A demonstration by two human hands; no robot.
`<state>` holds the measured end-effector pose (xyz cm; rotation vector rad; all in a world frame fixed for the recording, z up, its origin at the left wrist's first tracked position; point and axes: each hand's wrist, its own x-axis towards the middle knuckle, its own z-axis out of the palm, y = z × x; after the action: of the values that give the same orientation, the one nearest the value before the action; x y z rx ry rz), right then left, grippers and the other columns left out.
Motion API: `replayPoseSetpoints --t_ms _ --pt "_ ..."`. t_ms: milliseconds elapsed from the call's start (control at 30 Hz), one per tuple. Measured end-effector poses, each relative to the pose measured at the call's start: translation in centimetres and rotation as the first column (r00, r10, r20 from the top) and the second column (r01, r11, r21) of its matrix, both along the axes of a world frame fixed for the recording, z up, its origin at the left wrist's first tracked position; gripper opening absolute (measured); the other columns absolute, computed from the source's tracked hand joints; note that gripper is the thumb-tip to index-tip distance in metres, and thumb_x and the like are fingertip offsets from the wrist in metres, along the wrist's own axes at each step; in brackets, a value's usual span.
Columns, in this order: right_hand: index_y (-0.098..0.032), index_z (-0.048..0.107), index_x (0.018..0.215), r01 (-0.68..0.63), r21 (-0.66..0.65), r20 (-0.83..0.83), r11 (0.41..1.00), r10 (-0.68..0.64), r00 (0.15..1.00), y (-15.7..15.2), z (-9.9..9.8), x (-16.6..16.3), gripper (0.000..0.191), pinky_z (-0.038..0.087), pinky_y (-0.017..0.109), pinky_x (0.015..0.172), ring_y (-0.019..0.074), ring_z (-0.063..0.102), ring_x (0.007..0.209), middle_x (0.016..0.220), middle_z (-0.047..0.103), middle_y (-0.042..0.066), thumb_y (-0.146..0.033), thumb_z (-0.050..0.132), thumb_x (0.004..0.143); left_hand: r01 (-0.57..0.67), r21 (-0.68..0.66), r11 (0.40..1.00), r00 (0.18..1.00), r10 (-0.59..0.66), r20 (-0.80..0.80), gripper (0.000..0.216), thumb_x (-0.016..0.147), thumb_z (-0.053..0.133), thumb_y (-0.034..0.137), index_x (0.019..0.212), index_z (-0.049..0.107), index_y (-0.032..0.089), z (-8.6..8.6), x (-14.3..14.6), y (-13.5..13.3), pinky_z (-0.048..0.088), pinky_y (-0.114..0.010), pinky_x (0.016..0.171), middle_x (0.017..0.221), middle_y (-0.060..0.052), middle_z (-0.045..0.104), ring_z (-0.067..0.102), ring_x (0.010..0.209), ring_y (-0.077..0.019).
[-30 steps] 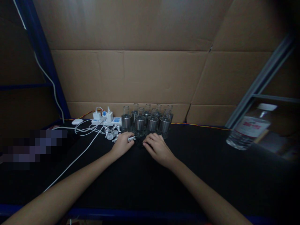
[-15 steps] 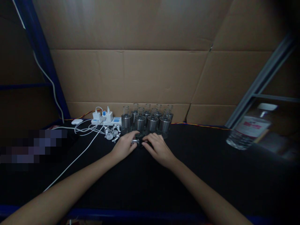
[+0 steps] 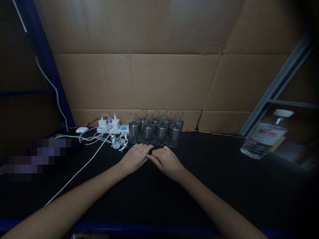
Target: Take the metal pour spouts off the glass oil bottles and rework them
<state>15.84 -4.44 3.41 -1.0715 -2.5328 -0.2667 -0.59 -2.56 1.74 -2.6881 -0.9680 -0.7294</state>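
My left hand (image 3: pixel 134 157) is closed around a small silvery metal part (image 3: pixel 148 155); most of it is hidden by the fingers. My right hand (image 3: pixel 168 162) has its fingers curled and its thumb against the same part, close to the left fingertips. Just behind both hands stand several glass bottles (image 3: pixel 161 131) with narrow necks and silvery metal cylinders in their bodies, upright in two rows. To the left of my left hand lies a loose group of small silvery parts (image 3: pixel 124 146), some with clear round discs.
Behind the loose parts sits a white power strip (image 3: pixel 124 129) with chargers and tangled white cables (image 3: pixel 96 153). A clear plastic bottle (image 3: pixel 264 136) with a white cap stands at the right on the black table (image 3: pixel 159 199). Cardboard (image 3: pixel 139 79) forms the back wall.
My hands have come closer together, and the fingers have closed further over the silvery part, which shows less than before. The glass bottles and loose parts have stayed put.
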Motion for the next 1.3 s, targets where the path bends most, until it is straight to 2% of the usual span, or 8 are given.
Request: replayPoseSetpoints --t_ms 233,400,533,733,867,1133,1300 --pt "-0.016 0.051 0.067 -0.033 0.055 0.021 0.998 0.032 0.999 -0.1 -0.2 -0.3 0.030 0.029 0.027 0.065 0.0132 0.049 0.066 0.069 0.057 0.004 -0.027 0.031 0.086 -0.043 0.063 0.997 0.996 0.048 -0.077 0.017 0.081 0.041 0.025 0.093 0.049 0.017 0.2 -0.2 0.1 0.033 -0.030 0.067 0.084 -0.005 0.053 0.047 0.079 -0.0181" --pt "-0.016 0.052 0.067 -0.140 0.031 0.046 0.990 0.139 0.989 -0.1 -0.1 -0.1 0.028 0.030 0.027 0.064 0.0124 0.048 0.066 0.069 0.057 0.003 -0.026 0.033 0.085 0.121 0.078 0.990 0.985 -0.110 -0.129 0.015 0.081 0.041 0.027 0.081 0.051 0.016 0.4 -0.7 0.7 0.031 -0.029 0.069 0.083 -0.004 0.052 0.047 0.079 -0.0163" --pt "-0.016 0.053 0.069 -0.159 0.028 0.090 0.987 0.156 0.984 -0.2 -0.2 -0.2 0.026 0.031 0.027 0.065 0.0127 0.048 0.067 0.070 0.057 0.003 -0.027 0.035 0.085 0.212 0.062 0.975 0.966 -0.200 -0.162 0.014 0.080 0.043 0.027 0.079 0.052 0.017 0.3 -1.1 1.1 0.031 -0.029 0.073 0.086 -0.004 0.053 0.047 0.080 -0.0157" --pt "-0.015 0.051 0.073 -0.089 0.030 0.089 0.996 0.086 0.992 -0.6 -0.3 -0.6 0.024 0.031 0.028 0.068 0.0137 0.049 0.068 0.072 0.056 0.004 -0.024 0.032 0.086 0.136 0.094 0.986 0.980 -0.120 -0.161 0.014 0.079 0.042 0.027 0.078 0.051 0.016 0.1 -1.1 0.9 0.032 -0.030 0.070 0.081 -0.004 0.054 0.048 0.075 -0.0160" --pt "-0.015 0.050 0.074 -0.038 0.052 0.071 0.998 0.034 0.997 -0.8 -0.1 -0.7 0.024 0.031 0.029 0.069 0.0144 0.048 0.070 0.075 0.055 0.005 -0.021 0.029 0.086 0.085 0.111 0.990 0.992 -0.073 -0.106 0.013 0.077 0.042 0.023 0.086 0.049 0.016 0.1 -1.0 0.8 0.032 -0.029 0.068 0.080 -0.004 0.054 0.049 0.075 -0.0163" --pt "-0.014 0.050 0.080 0.115 0.115 0.090 0.987 -0.126 0.988 -0.6 -0.7 -0.8 0.013 0.032 0.030 0.069 0.0173 0.047 0.074 0.079 0.054 0.007 -0.016 0.037 0.079 0.034 0.167 0.985 0.989 -0.009 -0.146 0.017 0.077 0.041 0.018 0.093 0.047 0.015 -0.1 -0.9 0.6 0.036 -0.029 0.066 0.083 -0.005 0.054 0.050 0.077 -0.0171" --pt "-0.014 0.049 0.079 0.179 0.148 0.122 0.973 -0.198 0.973 -0.3 -1.1 -1.0 0.009 0.034 0.030 0.067 0.0181 0.048 0.073 0.079 0.053 0.007 -0.015 0.041 0.077 0.013 0.191 0.981 0.985 0.020 -0.171 0.012 0.079 0.040 0.019 0.087 0.048 0.015 -0.3 -0.4 0.3 0.041 -0.028 0.065 0.079 -0.004 0.053 0.050 0.073 -0.0162"
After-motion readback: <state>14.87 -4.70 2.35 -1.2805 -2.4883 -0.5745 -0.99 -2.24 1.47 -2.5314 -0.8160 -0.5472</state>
